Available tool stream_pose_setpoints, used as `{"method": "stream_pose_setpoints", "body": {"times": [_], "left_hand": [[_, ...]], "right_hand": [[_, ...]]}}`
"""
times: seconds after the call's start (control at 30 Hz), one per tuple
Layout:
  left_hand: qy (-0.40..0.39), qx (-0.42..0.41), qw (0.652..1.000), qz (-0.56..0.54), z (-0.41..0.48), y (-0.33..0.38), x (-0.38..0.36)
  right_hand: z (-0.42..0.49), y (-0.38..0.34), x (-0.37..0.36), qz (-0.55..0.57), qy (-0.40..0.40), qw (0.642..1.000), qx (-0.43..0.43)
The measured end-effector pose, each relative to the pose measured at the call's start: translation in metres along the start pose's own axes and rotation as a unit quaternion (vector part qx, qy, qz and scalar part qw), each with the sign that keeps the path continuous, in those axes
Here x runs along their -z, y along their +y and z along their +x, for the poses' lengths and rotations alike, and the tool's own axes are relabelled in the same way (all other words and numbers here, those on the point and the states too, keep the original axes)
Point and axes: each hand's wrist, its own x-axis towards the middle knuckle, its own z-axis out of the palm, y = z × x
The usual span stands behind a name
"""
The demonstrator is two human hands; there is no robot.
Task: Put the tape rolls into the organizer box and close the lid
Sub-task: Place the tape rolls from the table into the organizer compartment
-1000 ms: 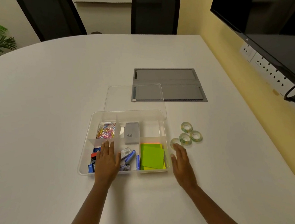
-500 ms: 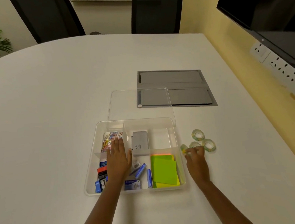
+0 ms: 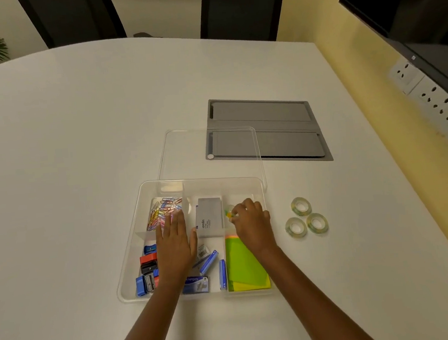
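Tape rolls: three (image 3: 301,206) lie right of centre; we see the right hand (image 3: 252,225) pinching a fourth (image 3: 229,211) over the organizer box (image 3: 133,259). Left hand (image 3: 174,244) flat, fingers spread, holding nothing. We judge them light, rigid rings, best pinched across the rim.

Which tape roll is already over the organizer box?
The tape roll pinched in the right hand; the other three rolls lie on the table, right of the box.

The grey box (image 3: 208,216) reads "amlin" — the blue packet (image 3: 196,284) reads "kangaro" — other print too small.
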Motion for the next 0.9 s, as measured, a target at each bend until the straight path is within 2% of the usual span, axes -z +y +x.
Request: {"method": "stream_pose_setpoints", "body": {"times": [0.07, 0.13, 0.2, 0.27, 0.37, 0.5, 0.6, 0.7, 0.77, 0.83, 0.9], "left_hand": [[0.002, 0.003, 1.0, -0.007, 0.0, 0.0, -0.001], [-0.001, 0.01, 1.0, -0.009, 0.001, -0.001, -0.002], [-0.002, 0.016, 1.0, -0.016, 0.001, -0.001, -0.002], [0.0, 0.018, 1.0, -0.019, 0.0, 0.0, -0.002], [0.005, 0.022, 0.999, -0.03, -0.001, 0.001, -0.001], [0.003, 0.022, 0.999, -0.034, -0.002, 0.002, 0.001], [0.002, 0.022, 0.999, -0.031, -0.003, 0.002, 0.002], [0.003, 0.024, 0.999, -0.036, -0.003, 0.003, 0.003], [0.004, 0.024, 0.999, -0.043, -0.003, 0.002, 0.002], [0.004, 0.025, 0.999, -0.048, -0.003, 0.003, 0.002], [0.005, 0.024, 0.998, -0.049, -0.004, 0.003, 0.003]], "right_hand": [[-0.005, 0.008, 0.002, 0.049, 0.045, 0.998, -0.004], [-0.011, 0.023, 0.007, 0.089, 0.127, 0.988, -0.014], [-0.018, 0.045, 0.01, 0.093, 0.176, 0.978, -0.055], [-0.024, 0.068, 0.01, 0.064, 0.16, 0.978, -0.117], [-0.038, 0.092, 0.003, 0.001, 0.077, 0.983, -0.167], [-0.051, 0.098, -0.004, -0.062, 0.028, 0.987, -0.145], [-0.055, 0.095, -0.007, -0.098, 0.065, 0.987, -0.112], [-0.048, 0.088, 0.002, 0.012, 0.08, 0.984, -0.157], [-0.042, 0.079, 0.011, 0.127, 0.147, 0.967, -0.163], [-0.037, 0.06, 0.024, 0.2, 0.209, 0.949, -0.123], [-0.03, 0.042, 0.03, 0.21, 0.206, 0.954, -0.061]]}}
